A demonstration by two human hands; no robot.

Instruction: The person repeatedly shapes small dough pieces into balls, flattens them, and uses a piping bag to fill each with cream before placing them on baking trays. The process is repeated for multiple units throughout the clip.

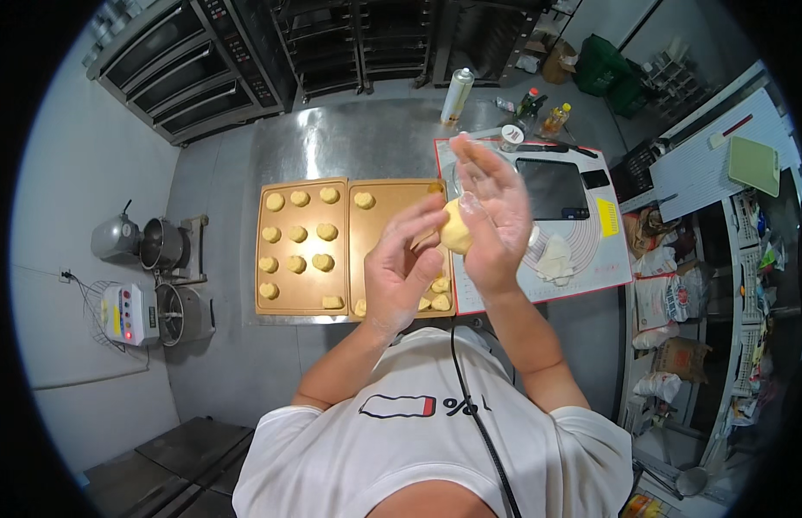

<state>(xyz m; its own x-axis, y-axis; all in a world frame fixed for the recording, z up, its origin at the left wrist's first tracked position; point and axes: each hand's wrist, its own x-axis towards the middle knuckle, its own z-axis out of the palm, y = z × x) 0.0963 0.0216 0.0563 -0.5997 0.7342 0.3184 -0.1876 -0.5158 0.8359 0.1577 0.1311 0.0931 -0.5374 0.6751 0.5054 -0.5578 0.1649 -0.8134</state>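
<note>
A smooth yellow dough ball [454,234] is held up above the table, against my right hand [495,217]. The right thumb lies over the ball while the other fingers point away from me. My left hand [402,256] is cupped beside it with fingers apart, the fingertips at the ball's left edge; whether they press on it is hard to tell. Pale flour coats both hands. Beneath them is a gold baking tray [368,226] with several dough pieces [441,302], partly hidden by my hands. The left gold tray [300,299] bears rows of dough pieces [298,234].
On the steel table [278,142], a baking mat [608,259] carries a dark flat scale-like device [548,188], a phone [594,179], a yellow scraper [607,217] and a crumpled pale piece [557,260]. A spray can [457,97] and an oil bottle [556,120] stand behind.
</note>
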